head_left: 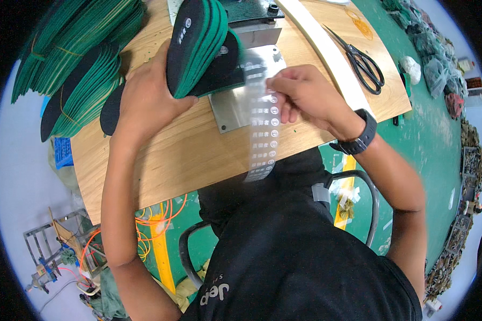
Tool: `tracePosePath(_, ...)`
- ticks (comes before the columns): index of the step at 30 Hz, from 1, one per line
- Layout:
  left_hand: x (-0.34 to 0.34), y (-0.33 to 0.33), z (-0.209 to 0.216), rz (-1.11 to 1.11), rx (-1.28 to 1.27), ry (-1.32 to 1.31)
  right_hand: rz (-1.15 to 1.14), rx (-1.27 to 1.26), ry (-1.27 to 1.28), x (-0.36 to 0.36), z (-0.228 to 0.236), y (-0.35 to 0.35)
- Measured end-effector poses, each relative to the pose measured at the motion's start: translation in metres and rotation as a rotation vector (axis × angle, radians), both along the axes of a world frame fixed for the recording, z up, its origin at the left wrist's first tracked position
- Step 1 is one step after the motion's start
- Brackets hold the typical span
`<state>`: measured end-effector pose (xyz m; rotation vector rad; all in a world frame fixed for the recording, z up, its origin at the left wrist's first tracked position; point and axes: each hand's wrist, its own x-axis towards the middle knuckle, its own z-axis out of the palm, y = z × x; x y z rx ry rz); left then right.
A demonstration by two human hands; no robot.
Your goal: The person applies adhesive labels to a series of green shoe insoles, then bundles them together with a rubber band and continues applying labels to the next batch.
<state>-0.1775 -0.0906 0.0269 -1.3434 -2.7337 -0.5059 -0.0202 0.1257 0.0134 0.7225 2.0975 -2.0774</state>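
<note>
left hand (144,101) gripped insole stack (198,45) upright, top face exposed | right hand (300,93) pinched label strip (263,123), draped over plate (235,107)

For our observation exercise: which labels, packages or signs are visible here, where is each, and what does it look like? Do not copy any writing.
Label strip: long clear band of small white round and block marks, hanging from the right hand over the table edge.
Insole mark: small white print on the black top of the green insole stack in the left hand.
</note>
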Motion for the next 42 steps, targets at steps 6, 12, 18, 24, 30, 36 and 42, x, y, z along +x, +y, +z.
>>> tracePosePath(6, 0.006, -0.001, 0.010, 0.014, 0.064, -0.046, -0.119, -0.145, 0.058, 0.019, -0.004, 0.008)
tracePosePath(12, -0.005, -0.015, 0.004, 0.059, 0.379, -0.270, -0.052, -0.053, 0.083, 0.001, -0.001, 0.006)
tracePosePath(18, -0.006, -0.028, -0.004, 0.203, 0.675, -0.280, 0.129, 0.166, -0.094, -0.023, 0.005, -0.001)
tracePosePath(24, -0.009, -0.031, -0.009, 0.188, 0.755, -0.247, 0.134, 0.198, -0.094, -0.026, 0.001, 0.002)
tracePosePath(30, -0.009, -0.031, -0.012, 0.204, 0.736, -0.226, 0.120, 0.213, -0.071, -0.028, 0.000, 0.002)
tracePosePath(36, -0.012, -0.034, -0.012, 0.203, 0.711, -0.195, 0.141, 0.192, -0.056, -0.030, 0.001, 0.003)
tracePosePath(42, -0.013, -0.032, -0.013, 0.209, 0.711, -0.226, 0.129, 0.174, -0.086, -0.031, -0.001, 0.005)
